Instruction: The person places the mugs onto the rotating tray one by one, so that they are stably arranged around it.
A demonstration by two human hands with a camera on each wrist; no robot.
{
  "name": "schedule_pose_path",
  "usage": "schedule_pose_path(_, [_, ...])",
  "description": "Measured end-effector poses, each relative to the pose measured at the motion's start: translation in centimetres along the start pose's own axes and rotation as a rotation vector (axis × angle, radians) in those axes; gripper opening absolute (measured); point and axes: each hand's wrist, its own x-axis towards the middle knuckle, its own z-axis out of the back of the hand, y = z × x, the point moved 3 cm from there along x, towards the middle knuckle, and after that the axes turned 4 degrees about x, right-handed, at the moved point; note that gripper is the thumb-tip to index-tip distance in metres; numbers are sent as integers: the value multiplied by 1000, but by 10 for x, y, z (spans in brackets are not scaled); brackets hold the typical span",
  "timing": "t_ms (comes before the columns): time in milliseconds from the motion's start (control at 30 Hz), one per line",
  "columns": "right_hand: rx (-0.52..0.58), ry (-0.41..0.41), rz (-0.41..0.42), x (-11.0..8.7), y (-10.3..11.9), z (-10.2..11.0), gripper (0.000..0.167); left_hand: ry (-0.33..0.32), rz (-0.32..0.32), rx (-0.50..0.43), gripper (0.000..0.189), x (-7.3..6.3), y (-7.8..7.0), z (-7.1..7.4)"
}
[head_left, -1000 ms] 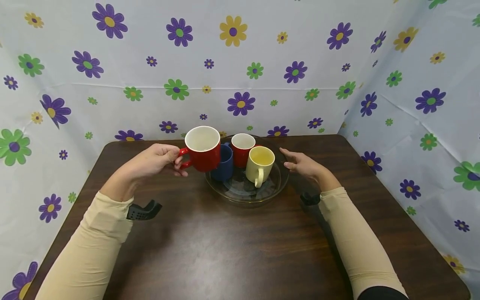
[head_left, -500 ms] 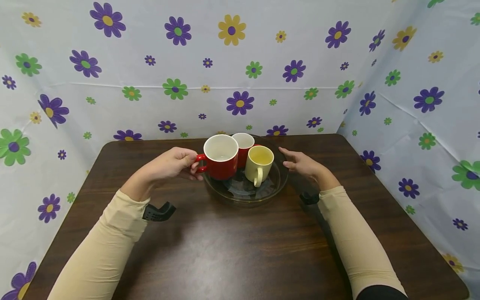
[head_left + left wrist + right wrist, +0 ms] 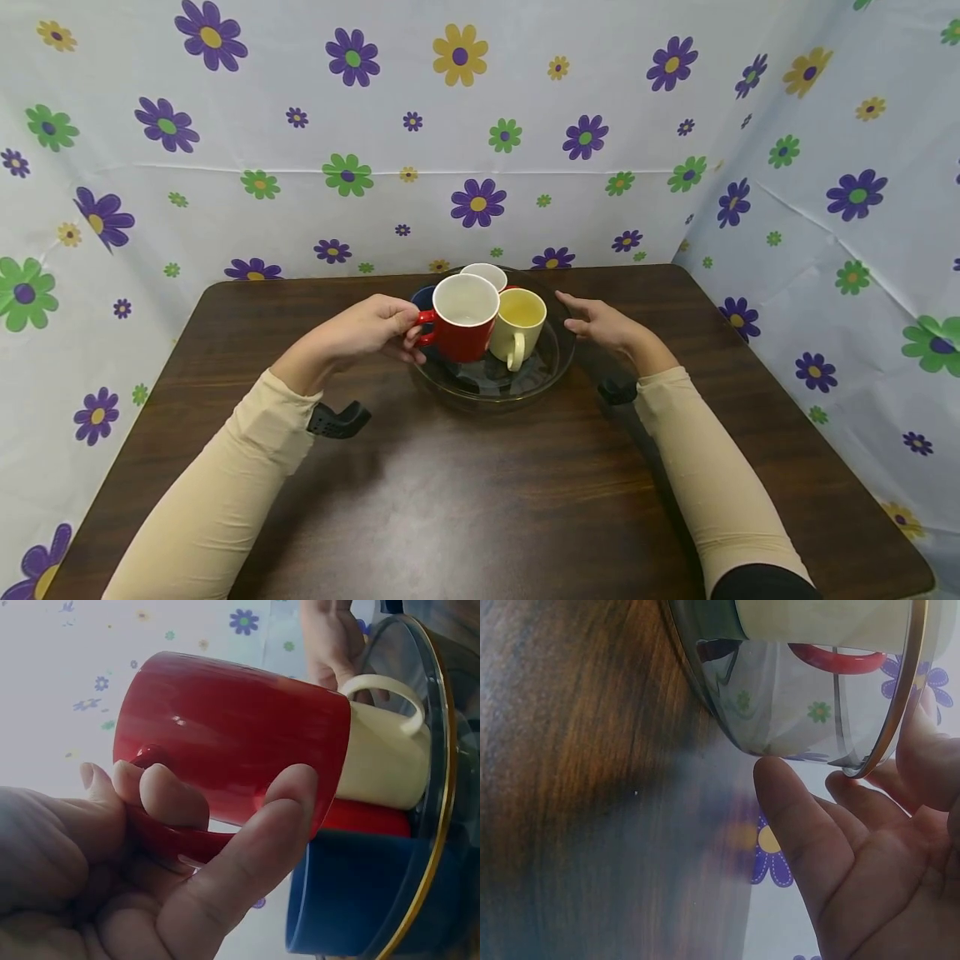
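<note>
My left hand point(image 3: 367, 329) grips a large red mug point(image 3: 465, 337) with a white inside by its handle, fingers and thumb curled round it. The mug is upright over a clear glass bowl point(image 3: 491, 400) with a gold-toned rim. Inside the bowl stand a pale yellow mug point(image 3: 531, 335), a smaller red mug point(image 3: 483, 271) and a blue mug point(image 3: 345, 892); the held mug hides much of the blue one in the head view. At the bowl's right side, my right hand point(image 3: 609, 329) touches the outer glass with its extended fingers point(image 3: 799, 817), thumb near the rim.
The bowl stands toward the far edge of a dark wooden table point(image 3: 525, 492). A white curtain point(image 3: 292, 75) with purple, green and yellow flowers hangs behind and along the sides. A black wrist device point(image 3: 337, 419) sticks out below the left sleeve.
My left hand has carried the large red mug rightward, from beside the bowl to over it, now in front of the yellow and small red mugs. My right hand has stayed at the bowl.
</note>
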Motion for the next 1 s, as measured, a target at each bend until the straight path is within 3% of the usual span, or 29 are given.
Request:
schedule_pose_path(300, [-9,3,11,0,-2,1,64,30,12,-19,36,6,-2,-9])
schedule_pose_path(600, [-7,-4,9,-1,-2,0,63,55,4,-38,37,18,6,-20])
schedule_pose_path(1000, [8,-16,-16,1,-2,-1,64,47,50,-28,34,31,21,-27])
